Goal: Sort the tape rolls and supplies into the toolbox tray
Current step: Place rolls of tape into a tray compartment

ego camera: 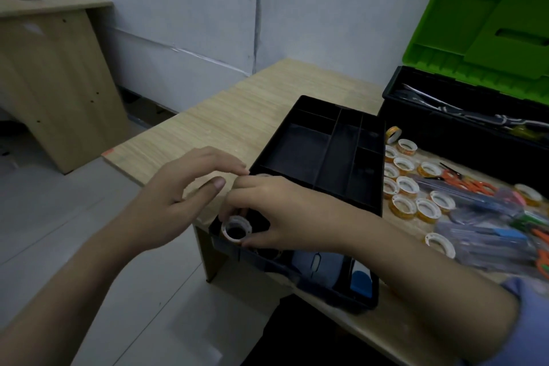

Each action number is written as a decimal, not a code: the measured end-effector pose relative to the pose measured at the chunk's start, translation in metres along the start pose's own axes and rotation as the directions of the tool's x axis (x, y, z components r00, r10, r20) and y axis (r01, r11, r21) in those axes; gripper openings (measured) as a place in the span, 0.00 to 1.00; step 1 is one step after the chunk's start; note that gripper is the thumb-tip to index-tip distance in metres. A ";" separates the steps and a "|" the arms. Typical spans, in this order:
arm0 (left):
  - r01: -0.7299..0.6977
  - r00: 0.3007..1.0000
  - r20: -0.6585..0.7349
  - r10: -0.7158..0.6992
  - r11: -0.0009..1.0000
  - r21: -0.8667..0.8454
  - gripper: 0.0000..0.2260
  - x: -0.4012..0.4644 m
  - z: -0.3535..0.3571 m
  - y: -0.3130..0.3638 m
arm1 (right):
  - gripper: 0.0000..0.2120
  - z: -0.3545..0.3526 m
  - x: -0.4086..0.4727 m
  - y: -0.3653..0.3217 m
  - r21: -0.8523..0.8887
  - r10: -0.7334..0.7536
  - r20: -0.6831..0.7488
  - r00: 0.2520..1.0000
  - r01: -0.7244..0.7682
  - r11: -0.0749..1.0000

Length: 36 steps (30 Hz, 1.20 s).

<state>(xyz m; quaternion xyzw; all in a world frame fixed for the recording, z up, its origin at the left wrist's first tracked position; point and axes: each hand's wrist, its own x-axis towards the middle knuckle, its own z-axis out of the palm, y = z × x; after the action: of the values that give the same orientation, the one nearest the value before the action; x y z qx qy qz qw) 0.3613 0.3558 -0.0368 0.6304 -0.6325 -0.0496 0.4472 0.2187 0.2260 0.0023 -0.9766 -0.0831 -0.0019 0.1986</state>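
My right hand [276, 211] pinches a tape roll [236, 227] between thumb and fingers, over the near-left corner compartment of the black tray [320, 154]. My left hand [181, 187] hovers just beside it, fingers loosely spread, holding nothing. More tape rolls [410, 187] lie on the surface [225, 116] right of the tray, near the toolbox [463, 116].

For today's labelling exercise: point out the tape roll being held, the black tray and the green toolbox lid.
tape roll [236, 228], head view, white core rim
black tray [322, 154], head view, central divider wall
green toolbox lid [463, 18], head view, inner face
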 end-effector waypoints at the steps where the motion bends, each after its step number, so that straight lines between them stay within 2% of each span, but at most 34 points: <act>1: -0.002 1.000 -0.029 0.002 1.000 0.003 0.12 -0.003 0.002 0.001 | 0.11 0.003 0.001 0.000 -0.015 -0.011 -0.021 1.000 0.011 1.000; 5: -0.008 0.985 -0.171 0.006 1.000 -0.015 0.09 -0.013 0.012 0.009 | 0.10 0.006 -0.002 0.002 -0.049 -0.042 -0.067 0.997 0.039 0.998; 8: -0.042 0.978 -0.205 0.037 0.999 -0.024 0.07 -0.019 0.022 0.016 | 0.11 -0.009 -0.018 0.003 -0.074 -0.008 -0.104 0.995 0.000 0.997; 11: -0.099 0.971 -0.208 0.116 0.991 0.093 0.15 -0.026 0.030 0.015 | 0.08 -0.031 -0.056 0.009 -0.028 0.093 -0.268 0.959 -0.104 0.994; 13: -0.158 0.961 -0.197 0.193 0.971 0.182 0.21 -0.030 0.034 0.012 | 0.07 -0.041 -0.090 0.015 -0.014 0.201 -0.312 0.929 -0.216 0.976; 17: -0.178 0.957 -0.169 0.235 0.939 0.294 0.24 -0.035 0.038 0.006 | 0.05 -0.037 -0.150 0.024 -0.009 0.430 -0.168 0.887 -0.437 0.899; 21: -0.183 0.959 -0.158 0.237 0.937 0.296 0.24 -0.037 0.037 0.004 | 0.16 -0.018 -0.173 0.022 -0.081 0.557 -0.023 0.830 -0.557 0.827; 28: -0.184 0.960 -0.148 0.239 0.932 0.312 0.24 -0.041 0.035 0.006 | 0.14 -0.009 -0.173 0.024 -0.206 0.495 -0.075 0.866 -0.499 0.842; 29: -0.182 0.960 -0.145 0.238 0.930 0.319 0.24 -0.041 0.035 0.006 | 0.15 -0.016 -0.171 0.024 -0.197 0.495 -0.094 0.864 -0.504 0.841; 31: -0.174 0.963 -0.141 0.231 0.927 0.333 0.24 -0.043 0.033 0.006 | 0.16 -0.033 -0.161 0.018 -0.106 0.461 -0.225 0.858 -0.492 0.864; 33: -0.166 0.966 -0.134 0.222 0.926 0.339 0.25 -0.044 0.031 0.006 | 0.16 -0.043 -0.138 0.007 -0.001 0.367 -0.357 0.859 -0.394 0.919; 34: -0.165 0.967 -0.128 0.219 0.926 0.339 0.25 -0.044 0.030 0.006 | 0.16 -0.044 -0.121 0.001 0.034 0.324 -0.369 0.871 -0.335 0.941; 36: -0.161 0.970 -0.118 0.214 0.924 0.347 0.26 -0.043 0.029 0.006 | 0.16 -0.035 -0.085 -0.012 0.026 0.236 -0.302 0.924 -0.240 0.970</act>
<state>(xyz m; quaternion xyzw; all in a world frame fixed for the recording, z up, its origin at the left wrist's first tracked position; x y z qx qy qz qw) 0.3306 0.3787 -0.0716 0.6355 -0.6530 0.1502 0.3836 0.1337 0.2095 0.0360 -0.9686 0.0676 -0.1279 0.2022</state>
